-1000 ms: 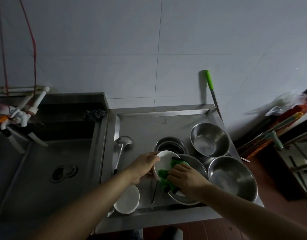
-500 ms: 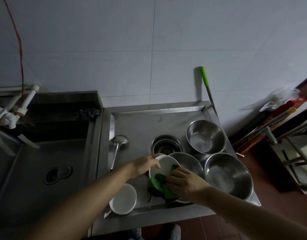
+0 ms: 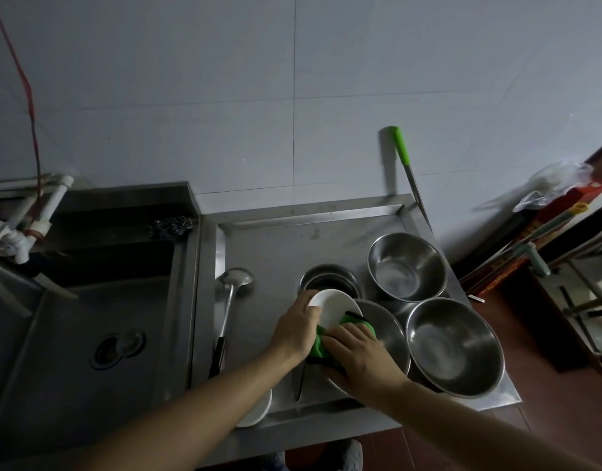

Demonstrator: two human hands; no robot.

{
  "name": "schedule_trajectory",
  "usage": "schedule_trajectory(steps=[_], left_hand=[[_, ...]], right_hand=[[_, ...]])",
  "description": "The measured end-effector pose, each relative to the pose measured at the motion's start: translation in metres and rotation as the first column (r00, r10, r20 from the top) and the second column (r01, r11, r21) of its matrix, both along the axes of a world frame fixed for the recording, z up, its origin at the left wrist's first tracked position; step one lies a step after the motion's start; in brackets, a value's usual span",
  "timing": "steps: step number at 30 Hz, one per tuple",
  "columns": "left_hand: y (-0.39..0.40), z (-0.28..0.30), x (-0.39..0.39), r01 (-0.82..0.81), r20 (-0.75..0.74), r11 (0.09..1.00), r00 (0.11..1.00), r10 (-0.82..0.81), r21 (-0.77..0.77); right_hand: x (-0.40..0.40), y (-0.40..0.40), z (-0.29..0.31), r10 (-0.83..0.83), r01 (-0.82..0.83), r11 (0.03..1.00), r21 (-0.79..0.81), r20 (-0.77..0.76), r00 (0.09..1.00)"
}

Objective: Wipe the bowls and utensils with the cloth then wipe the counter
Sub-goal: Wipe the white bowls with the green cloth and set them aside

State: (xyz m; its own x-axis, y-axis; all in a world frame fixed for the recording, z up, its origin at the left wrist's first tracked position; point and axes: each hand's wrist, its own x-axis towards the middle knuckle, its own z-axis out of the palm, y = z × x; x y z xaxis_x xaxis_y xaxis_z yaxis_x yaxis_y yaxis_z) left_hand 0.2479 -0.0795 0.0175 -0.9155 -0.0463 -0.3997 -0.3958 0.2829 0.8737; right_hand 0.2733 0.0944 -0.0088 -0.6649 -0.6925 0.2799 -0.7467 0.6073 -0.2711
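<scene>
Our left hand [image 3: 297, 329] grips the small white ceramic bowl [image 3: 337, 305] by its rim above the steel counter [image 3: 269, 246]. Our right hand [image 3: 360, 353] clutches the green cloth [image 3: 318, 345] — now lower against the bowl than half a second ago.

Steel sink [image 3: 89, 317] with round drain [image 3: 119, 345] at lower left, dark scouring pad [image 3: 170, 226] on its back ledge, white pipe tap [image 3: 44, 212] and red cord [image 3: 29, 96] at far left, grey tiled wall [image 3: 292, 96] above, clear plastic bag [image 3: 554, 185] at right edge.
</scene>
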Motion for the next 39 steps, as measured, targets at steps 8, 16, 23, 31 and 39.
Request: schedule_trajectory(steps=[8, 16, 23, 31, 39], left_hand=[[-0.026, 0.015, -0.031, 0.320, 0.159, 0.934, 0.925, -0.344, 0.158], [0.002, -0.017, 0.009, -0.007, 0.087, 0.996, 0.996, -0.001, 0.085], [-0.028, 0.004, -0.018, 0.512, 0.215, 0.847, 0.820, -0.531, 0.142], [-0.001, -0.017, 0.011, 0.046, 0.098, 0.987, 0.993, -0.062, 0.156], [-0.024, 0.013, -0.009, 0.377, 0.206, 0.902, 0.884, -0.418, 0.212]], right_hand=[[-0.029, 0.040, 0.010, 0.342, -0.312, 0.938, 0.150, -0.265, 0.901], [-0.011, 0.008, -0.002, 0.076, -0.072, 0.996, 0.054, -0.085, 0.993], [-0.009, 0.046, -0.011, 0.415, -0.372, 0.906, 0.202, -0.250, 0.875], [-0.014, 0.013, -0.007, 0.044, -0.039, 0.998, 0.057, -0.074, 0.996], [-0.013, 0.048, -0.009, 0.373, -0.346, 0.927, 0.147, -0.257, 0.892]])
